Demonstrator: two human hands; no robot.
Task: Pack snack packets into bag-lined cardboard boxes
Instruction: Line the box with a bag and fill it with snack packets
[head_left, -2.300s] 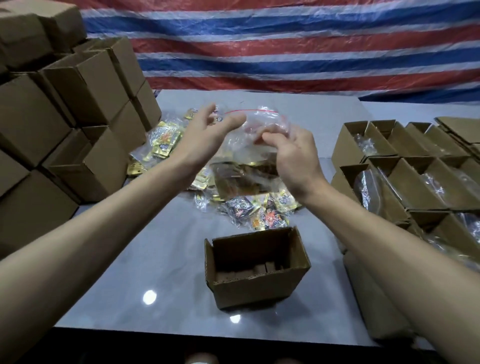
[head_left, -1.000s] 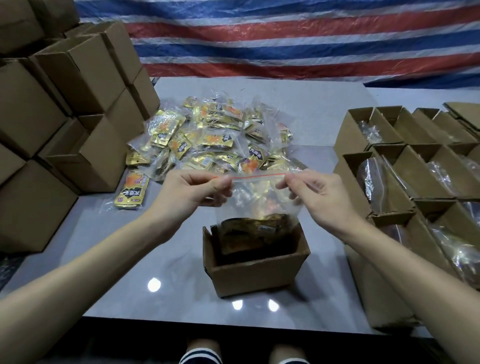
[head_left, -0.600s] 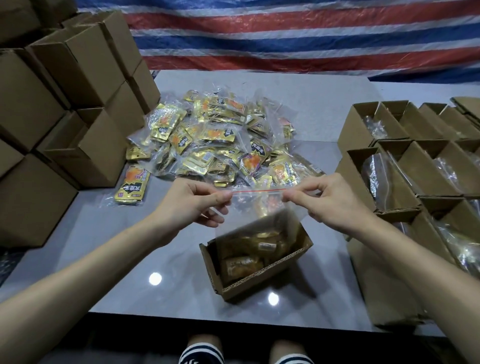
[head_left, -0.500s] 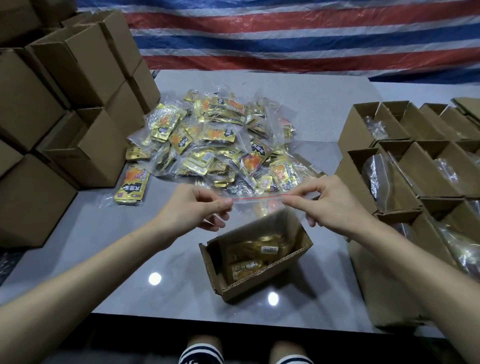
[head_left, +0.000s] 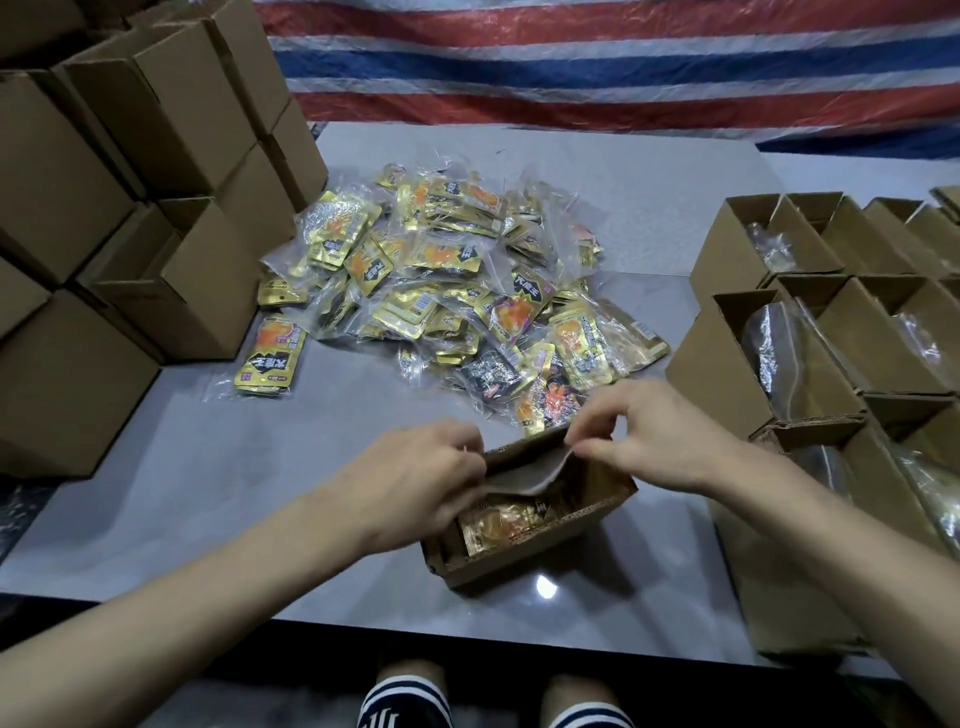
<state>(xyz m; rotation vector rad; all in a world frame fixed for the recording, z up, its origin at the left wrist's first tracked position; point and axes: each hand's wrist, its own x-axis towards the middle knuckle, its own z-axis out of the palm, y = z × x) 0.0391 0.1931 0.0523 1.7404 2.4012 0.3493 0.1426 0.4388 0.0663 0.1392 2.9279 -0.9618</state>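
Since the earlier frames both hands have been lowered from above the box to its rim, and the bag's top, then stretched taut in the air, has been brought down onto the opening.

Box (head_left: 519, 566): near centre of the tabletop (head_left: 260, 493), tipped so that its opening faces up and toward the near edge. Its long axis runs left to right, with the right end slightly farther away.

Bag (head_left: 524, 475): seated in the box, with gold packets (head_left: 506, 522) visible inside. Its top edge lies along the box's long axis, between the two hands.

Left hand (head_left: 426, 478): at the box's left end, curled over the bag's left corner. Blurred by motion, so whether the film is actually gripped cannot be told.

Right hand (head_left: 654, 441): at the far right of the rim; the bag's top edge is pinched between thumb and forefinger, the fingers (head_left: 602, 415) arched above it.

Judgement: the top edge is to be folded down and toward the near side, into the box. Both hands are equally near, one at each end.

Loose pile (head_left: 457, 291) lies just beyond the box.
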